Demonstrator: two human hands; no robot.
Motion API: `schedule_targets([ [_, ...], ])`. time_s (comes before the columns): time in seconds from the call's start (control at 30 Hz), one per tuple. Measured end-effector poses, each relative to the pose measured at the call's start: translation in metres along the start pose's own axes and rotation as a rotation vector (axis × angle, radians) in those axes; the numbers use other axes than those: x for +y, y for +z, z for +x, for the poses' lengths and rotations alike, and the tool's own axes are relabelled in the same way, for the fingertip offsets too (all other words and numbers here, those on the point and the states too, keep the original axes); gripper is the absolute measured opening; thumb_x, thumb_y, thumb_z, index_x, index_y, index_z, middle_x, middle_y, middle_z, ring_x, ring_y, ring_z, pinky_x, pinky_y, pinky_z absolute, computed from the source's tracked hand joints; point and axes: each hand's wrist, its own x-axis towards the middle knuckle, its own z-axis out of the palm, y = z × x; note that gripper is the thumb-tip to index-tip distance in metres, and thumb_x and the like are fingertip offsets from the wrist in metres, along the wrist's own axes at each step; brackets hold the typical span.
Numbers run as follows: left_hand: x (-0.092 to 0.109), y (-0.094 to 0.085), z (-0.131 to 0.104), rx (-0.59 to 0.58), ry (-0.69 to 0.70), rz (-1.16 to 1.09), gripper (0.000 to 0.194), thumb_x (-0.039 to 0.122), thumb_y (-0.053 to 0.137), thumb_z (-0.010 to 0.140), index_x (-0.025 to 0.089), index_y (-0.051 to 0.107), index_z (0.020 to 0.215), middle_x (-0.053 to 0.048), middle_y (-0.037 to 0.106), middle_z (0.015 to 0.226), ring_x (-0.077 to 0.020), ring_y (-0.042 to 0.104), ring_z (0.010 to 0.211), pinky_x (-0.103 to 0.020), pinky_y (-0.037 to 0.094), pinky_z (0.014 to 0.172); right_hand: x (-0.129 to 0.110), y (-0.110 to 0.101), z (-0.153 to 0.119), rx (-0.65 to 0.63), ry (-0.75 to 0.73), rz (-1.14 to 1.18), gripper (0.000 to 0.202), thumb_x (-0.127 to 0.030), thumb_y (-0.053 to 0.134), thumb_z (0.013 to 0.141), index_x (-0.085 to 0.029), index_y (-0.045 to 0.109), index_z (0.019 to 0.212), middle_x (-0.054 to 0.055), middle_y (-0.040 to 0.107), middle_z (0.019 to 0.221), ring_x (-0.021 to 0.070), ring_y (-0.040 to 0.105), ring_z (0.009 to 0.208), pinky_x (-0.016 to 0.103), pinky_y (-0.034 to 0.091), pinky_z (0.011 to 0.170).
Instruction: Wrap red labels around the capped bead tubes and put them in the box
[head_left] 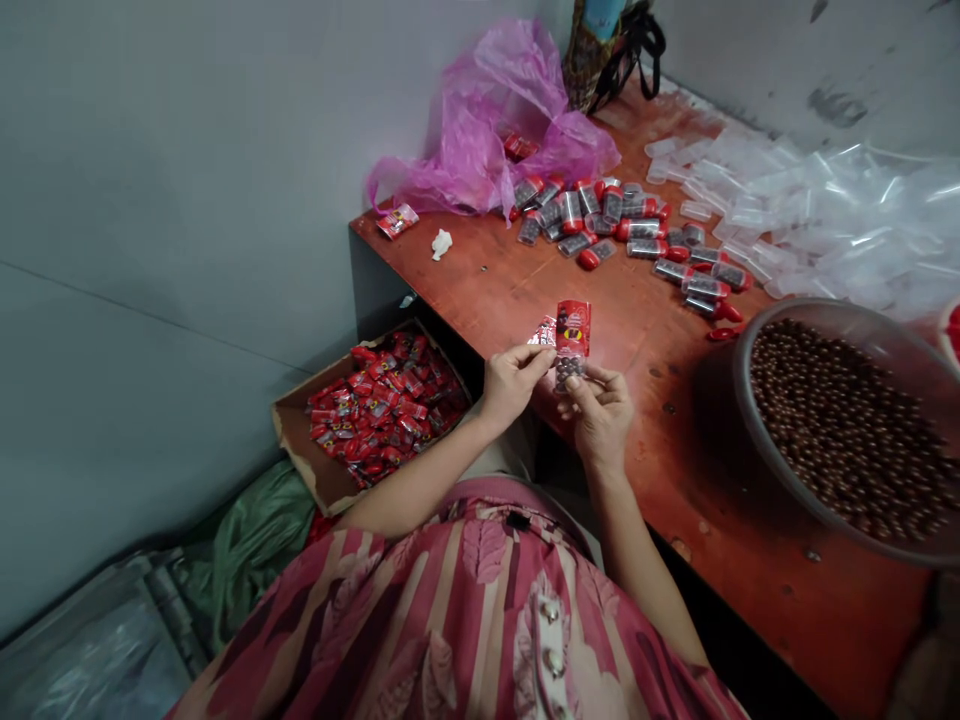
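Observation:
Over the table's near edge, my right hand grips a small clear tube filled with dark round balls. A red printed wrapper stands up from the tube's top; whether it is around or behind the tube, I cannot tell. My left hand is closed in a pinch at the tube's left side, on a small red and white packet. Farther back on the table lie several filled tubes with red caps.
The orange-red table carries a bowl of brown balls, a heap of clear empty tubes and a pink plastic bag. Down left, a cardboard box holds many red-wrapped pieces. A wall borders the left.

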Motion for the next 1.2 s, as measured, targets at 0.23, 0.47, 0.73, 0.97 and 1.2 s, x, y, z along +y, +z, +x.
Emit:
schedule_targets([
  [0.23, 0.005, -0.006, 0.004, -0.069, 0.036, 0.061, 0.022, 0.036, 0.058, 0.078, 0.017, 0.069, 0.075, 0.0, 0.066, 0.067, -0.0117, 0.057, 0.062, -0.022, 0.042, 0.064, 0.005, -0.004, 0.002, -0.057, 0.073, 0.08, 0.033, -0.03, 0.074, 0.068, -0.019, 0.051, 0.089, -0.005, 0.065, 0.06, 0.0065, 0.05, 0.035, 0.016, 0.036, 0.033],
  [0.47, 0.008, -0.004, -0.005, 0.002, 0.149, 0.116, 0.016, 0.031, 0.06, 0.078, 0.022, 0.071, 0.086, -0.002, 0.07, 0.082, -0.013, 0.061, 0.069, -0.023, 0.044, 0.071, 0.0, 0.005, -0.001, -0.08, 0.269, 0.314, 0.029, -0.035, 0.072, 0.064, -0.019, 0.054, 0.08, -0.005, 0.06, 0.057, 0.0038, 0.045, 0.035, 0.014, 0.03, 0.03],
  [0.73, 0.012, -0.011, -0.006, -0.039, 0.201, 0.136, 0.013, 0.029, 0.06, 0.078, 0.023, 0.072, 0.083, -0.004, 0.07, 0.084, -0.0155, 0.061, 0.075, -0.026, 0.043, 0.077, 0.0, 0.003, -0.003, -0.142, 0.269, 0.293, 0.027, -0.035, 0.071, 0.066, -0.02, 0.051, 0.075, -0.005, 0.057, 0.057, 0.0036, 0.046, 0.037, 0.012, 0.029, 0.03],
  [0.97, 0.011, -0.014, 0.001, -0.111, 0.226, 0.201, 0.012, 0.028, 0.06, 0.077, 0.022, 0.07, 0.079, -0.004, 0.067, 0.078, -0.0146, 0.058, 0.07, -0.025, 0.042, 0.075, 0.001, 0.001, -0.005, -0.124, 0.316, 0.303, 0.03, -0.034, 0.073, 0.064, -0.02, 0.049, 0.073, -0.005, 0.058, 0.056, 0.0032, 0.044, 0.036, 0.012, 0.028, 0.03],
  [1.2, 0.011, -0.014, 0.002, -0.139, 0.225, 0.232, 0.009, 0.025, 0.059, 0.076, 0.021, 0.067, 0.076, -0.004, 0.064, 0.076, -0.015, 0.056, 0.072, -0.026, 0.04, 0.077, 0.001, 0.004, -0.006, -0.141, 0.288, 0.301, 0.032, -0.034, 0.072, 0.066, -0.02, 0.043, 0.067, -0.006, 0.057, 0.055, 0.0018, 0.042, 0.035, 0.011, 0.028, 0.029],
])
